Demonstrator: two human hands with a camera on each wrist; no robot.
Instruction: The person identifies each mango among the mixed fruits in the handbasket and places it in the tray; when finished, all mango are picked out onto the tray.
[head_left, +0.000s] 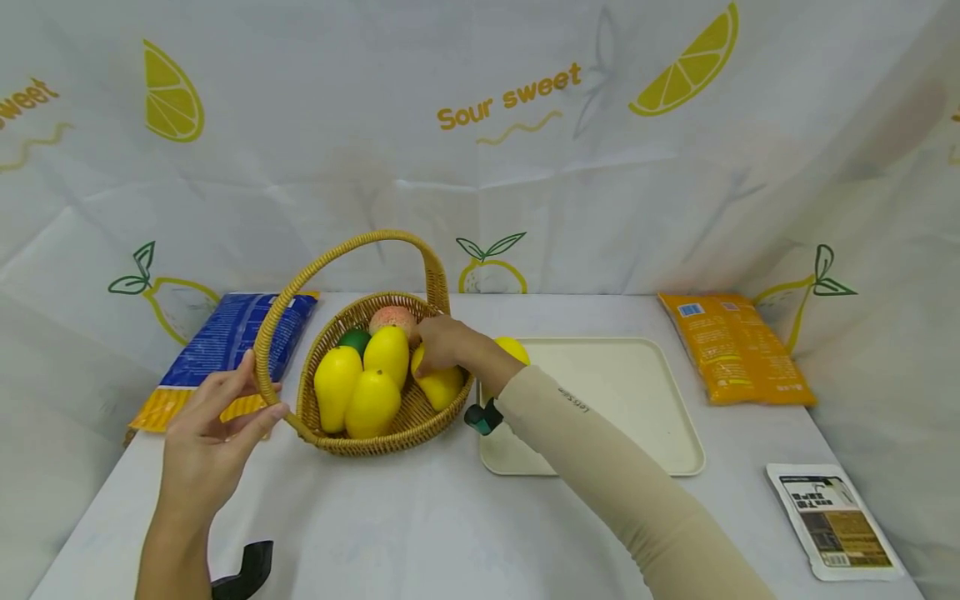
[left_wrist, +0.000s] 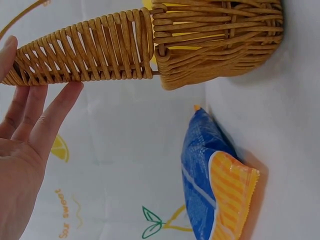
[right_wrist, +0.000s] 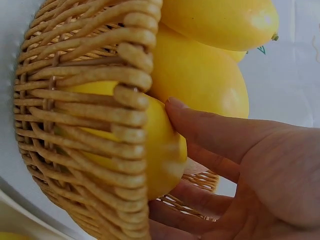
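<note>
A wicker basket [head_left: 408, 425] with a tall arched handle [head_left: 382, 237] holds several yellow mangoes [head_left: 374, 403], a dark green fruit [head_left: 354, 340] and a pinkish peach [head_left: 392, 317]. My left hand [head_left: 213, 421] grips the near side of the handle between thumb and fingers; the left wrist view has its fingertips [left_wrist: 70, 95] against the woven strips. Reaching over the basket's right rim, my right hand [head_left: 444, 342] holds a mango [right_wrist: 167, 155], thumb on one side and fingers on the other. In the head view that hand partly covers the mango [head_left: 441, 387].
Right of the basket lies a cream tray [head_left: 611, 400], with a yellow fruit [head_left: 513, 348] at its left end, partly behind my forearm. A blue and orange bag [head_left: 225, 342] is at the left, an orange bag [head_left: 738, 350] back right, a white packet [head_left: 834, 523] front right.
</note>
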